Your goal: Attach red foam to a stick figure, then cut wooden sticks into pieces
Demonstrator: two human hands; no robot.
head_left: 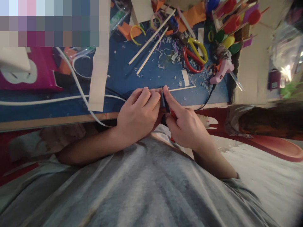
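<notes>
Grey shirt [132, 176] is lying nearest. At the table's [123, 78] near edge, left hand [140, 110] is curling tight on a stick [183, 88], which is running left-right, free end right; right hand [188, 126] is gripping a cutter [167, 105], blade standing across the stick.

Loose sticks [152, 50], two; held stick [182, 88], one; cutter [167, 107], one. Scissors [196, 54], one pair; glue gun [222, 71], one; long paper strip [98, 75], one; tabletop [115, 69], one. White cable runs [35, 102], two; orange scraps [194, 15], several; shavings [174, 57], many, too scattered to count.
</notes>
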